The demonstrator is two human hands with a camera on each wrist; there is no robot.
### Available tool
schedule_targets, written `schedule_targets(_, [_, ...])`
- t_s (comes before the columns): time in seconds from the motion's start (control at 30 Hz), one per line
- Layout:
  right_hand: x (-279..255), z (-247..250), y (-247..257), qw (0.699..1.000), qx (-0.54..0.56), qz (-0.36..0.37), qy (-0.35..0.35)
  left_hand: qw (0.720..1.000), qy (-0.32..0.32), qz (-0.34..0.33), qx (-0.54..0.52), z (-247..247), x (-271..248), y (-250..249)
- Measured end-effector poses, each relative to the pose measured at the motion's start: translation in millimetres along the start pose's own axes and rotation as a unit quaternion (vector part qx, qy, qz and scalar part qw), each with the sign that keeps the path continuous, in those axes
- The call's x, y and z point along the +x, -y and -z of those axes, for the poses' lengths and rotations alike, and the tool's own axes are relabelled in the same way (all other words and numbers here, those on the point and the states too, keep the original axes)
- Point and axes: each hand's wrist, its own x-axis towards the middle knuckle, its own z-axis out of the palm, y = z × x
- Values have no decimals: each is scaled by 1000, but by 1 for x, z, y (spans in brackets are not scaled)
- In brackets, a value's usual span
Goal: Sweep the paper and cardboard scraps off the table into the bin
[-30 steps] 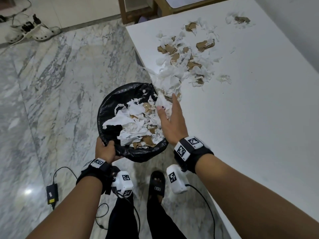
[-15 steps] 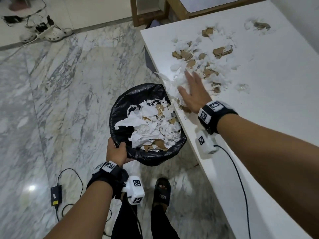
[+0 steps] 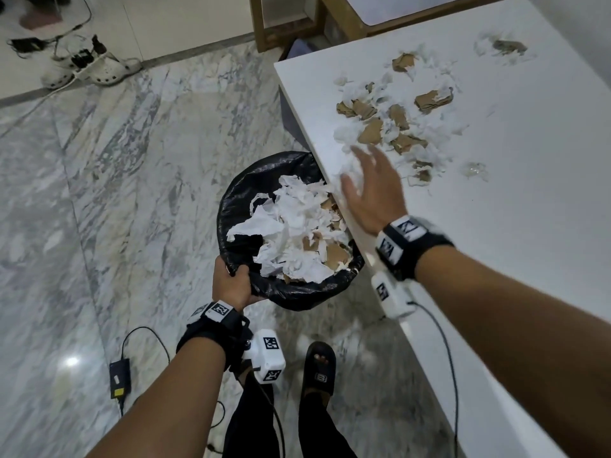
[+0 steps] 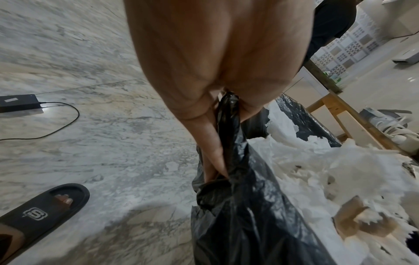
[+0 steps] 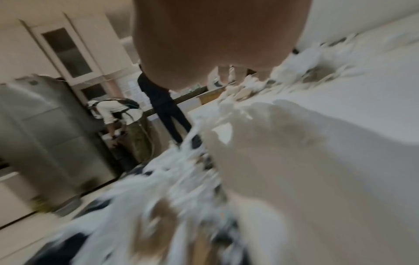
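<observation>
White paper and brown cardboard scraps (image 3: 393, 123) lie in a loose pile on the white table (image 3: 515, 200), near its left edge. My right hand (image 3: 370, 186) lies flat with straight fingers on the near end of the pile, right at that edge. Just below the edge, a bin with a black liner (image 3: 244, 200) holds several scraps. My left hand (image 3: 231, 279) grips the bin's near rim, the liner (image 4: 229, 125) pinched between thumb and fingers. The right wrist view is blurred; it shows scraps (image 5: 303, 68) ahead of the fingers.
A small separate heap of scraps (image 3: 502, 49) sits at the table's far right, and a clear wrapper bit (image 3: 474, 170) lies right of the pile. A power adapter (image 3: 118, 380) and cable lie on the marble floor. My sandalled foot (image 3: 319, 368) stands by the bin. White clogs (image 3: 99, 69) lie far left.
My right hand went from the bin's edge up onto the table and now sweeps back toward the edge over the near scraps. The left hand has kept its grip on the bin.
</observation>
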Motion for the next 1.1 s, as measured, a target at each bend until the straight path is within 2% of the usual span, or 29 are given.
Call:
schedule_targets(0.07, [25,8,-19,997,-35,-48,42,1000,5,0,-2,1,0,2])
schedule_targets(0.1, [30,7,-24,995,-47,-50,72,1000,9,1,-4,1,0,3])
schedule_targets(0.23, [4,-20,1,988,-47,17,149,1000,13,5,-5,1,-1,5])
schedule_targets(0.37, [-46,-43,41,982,11,100,159,1000,11,6,7,5,-1,5])
schedule_targets(0.43, [-55,-38,43,985,51,95,134,1000,15,2,15,8,-2,5])
schedule_targets(0.5, [-54,-25,29,992,55,57,94,1000,18,2,26,12,-1,4])
schedule_targets(0.57, [-51,-9,0,998,12,-13,56,999,22,2,36,14,0,4])
schedule_targets(0.67, [-58,10,-44,982,-20,-163,88,999,30,2,45,16,0,6])
schedule_targets(0.7, [-64,10,-51,977,-17,-184,104,998,33,3,46,16,0,7])
schedule_targets(0.8, [-85,-5,-36,985,11,-135,105,998,41,5,48,15,1,10])
schedule_targets(1.0, [-124,-51,44,984,90,12,155,996,57,2,66,12,3,7])
schedule_targets(1.1, [-115,-45,43,989,88,32,117,996,63,1,66,13,4,-1])
